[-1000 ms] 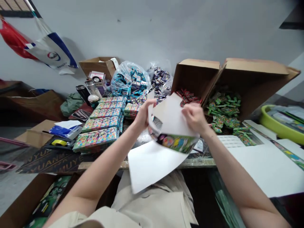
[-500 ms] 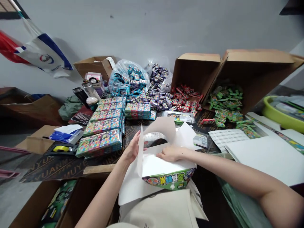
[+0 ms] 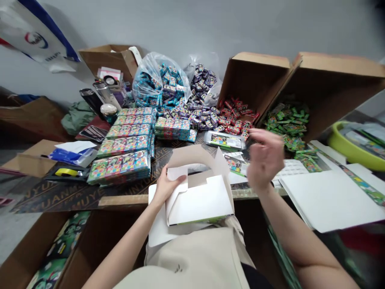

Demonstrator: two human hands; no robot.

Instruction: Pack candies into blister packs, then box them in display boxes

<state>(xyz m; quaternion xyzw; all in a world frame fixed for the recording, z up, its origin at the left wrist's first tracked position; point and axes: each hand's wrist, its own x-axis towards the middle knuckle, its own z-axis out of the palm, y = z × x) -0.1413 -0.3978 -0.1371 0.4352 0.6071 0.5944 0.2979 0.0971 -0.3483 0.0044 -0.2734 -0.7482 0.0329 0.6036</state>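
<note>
A partly folded carton (image 3: 200,202), white inside with a printed green edge, rests on my lap at the table's front edge. My left hand (image 3: 167,186) grips its left side, thumb pressed on a white flap and fingers behind the panel. Raised above the table to the right of the carton is my right hand (image 3: 266,158), fingers curled and smeared by motion; whether it holds anything does not show. Behind the carton lies a clear-windowed printed pack (image 3: 225,140).
Stacked candy packs (image 3: 120,160) stand at left. Bags of blue candies (image 3: 171,86) and purple candies (image 3: 203,84) sit at the back. Tilted cardboard boxes spill red candies (image 3: 236,120) and green candies (image 3: 288,124). White card sheets (image 3: 333,200) lie at right, near a yellow-green basin (image 3: 343,146).
My right hand has left the inside of the carton and moved up and right. My left hand now presses a flap inward at the left side. The view has shifted slightly.
</note>
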